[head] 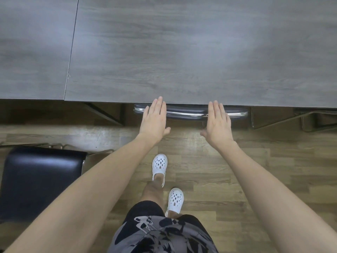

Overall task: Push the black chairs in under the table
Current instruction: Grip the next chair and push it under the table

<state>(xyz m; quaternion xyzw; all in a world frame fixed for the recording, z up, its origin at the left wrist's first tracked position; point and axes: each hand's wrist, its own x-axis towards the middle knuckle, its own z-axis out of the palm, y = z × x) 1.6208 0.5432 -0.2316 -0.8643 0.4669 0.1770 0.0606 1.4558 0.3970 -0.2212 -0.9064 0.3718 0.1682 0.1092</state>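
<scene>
The left hand (155,119) and right hand (218,121), fingers straight and gripping nothing, rest flat on a black chair (187,113) tucked under the grey tabletop's (182,52) near edge. A second black chair (40,178) stands out at near left.

Table (182,52) fills upper half of frame; near edge runs across middle, bars way forward at that height. Chair back (189,113) tucked just under edge at centre; left hand (155,119) and right hand (218,121) laid flat over it, open gap between them. Frame bars under table at middle left (105,114) and middle right. Second chair (42,178) stands out at lower left, takes that corner. Floor (237,161) free at centre and right, save shoes (159,164) at lower centre.
</scene>
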